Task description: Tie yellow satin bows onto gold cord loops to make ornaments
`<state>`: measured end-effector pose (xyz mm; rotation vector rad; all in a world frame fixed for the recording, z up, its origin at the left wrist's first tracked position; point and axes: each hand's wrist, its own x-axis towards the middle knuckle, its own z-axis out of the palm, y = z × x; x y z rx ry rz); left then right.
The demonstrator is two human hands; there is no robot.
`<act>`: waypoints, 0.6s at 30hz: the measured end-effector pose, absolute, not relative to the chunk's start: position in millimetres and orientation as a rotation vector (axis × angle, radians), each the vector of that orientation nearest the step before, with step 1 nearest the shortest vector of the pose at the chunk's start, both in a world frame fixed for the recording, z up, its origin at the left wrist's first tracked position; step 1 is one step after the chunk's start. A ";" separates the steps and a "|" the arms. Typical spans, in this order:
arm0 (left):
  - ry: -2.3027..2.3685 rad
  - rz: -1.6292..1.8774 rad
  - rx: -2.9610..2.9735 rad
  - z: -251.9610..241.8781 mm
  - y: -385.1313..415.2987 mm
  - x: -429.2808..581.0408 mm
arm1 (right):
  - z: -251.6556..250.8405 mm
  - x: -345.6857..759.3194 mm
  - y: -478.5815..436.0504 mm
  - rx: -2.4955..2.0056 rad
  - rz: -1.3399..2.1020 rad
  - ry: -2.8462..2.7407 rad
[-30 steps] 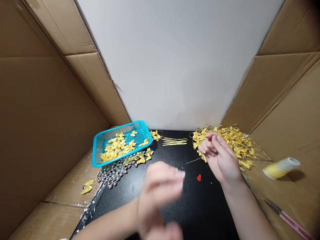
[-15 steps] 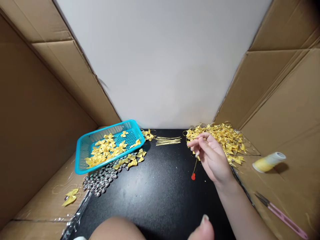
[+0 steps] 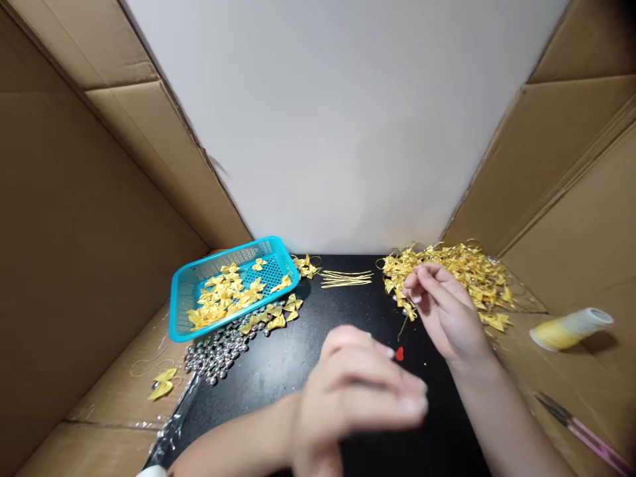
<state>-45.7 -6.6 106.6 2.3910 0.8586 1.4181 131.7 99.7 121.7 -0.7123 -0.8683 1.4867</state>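
Observation:
My right hand (image 3: 450, 315) is raised in front of the pile of yellow bows (image 3: 447, 271), thumb and fingertips pinched together. A thin gold cord (image 3: 403, 329) hangs below its fingers; the part inside the pinch is hidden. Near the cord's lower end shows a small red piece (image 3: 399, 354), close to the fingertips of my left hand. My left hand (image 3: 358, 391) is over the middle of the black table (image 3: 278, 397), blurred, fingers stretched to the right and somewhat bent. Nothing shows in it.
At left stands a turquoise basket (image 3: 175, 305) of yellow bows, with silver beads (image 3: 218, 358) before it. Cut gold cords (image 3: 346, 279) lie at the back. A single bow (image 3: 163, 384) sits on cardboard. Right are a thread spool (image 3: 571, 329) and pink-handled scissors (image 3: 591, 440).
My left hand has come up from the lower edge over the table towards the red piece. My right hand keeps its pinch. The whole view has shifted slightly.

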 end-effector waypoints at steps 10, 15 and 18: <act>2.364 0.267 2.191 7.1 58.0 -148.7 | 126.3 135.2 95.0 -0.589 1.512 -0.968; 2.421 -0.004 2.035 14.0 67.2 -148.6 | 136.2 137.5 80.5 -0.484 1.504 -1.104; 2.402 -0.131 2.001 19.4 74.2 -147.3 | 138.8 141.0 81.7 -0.523 1.418 -1.030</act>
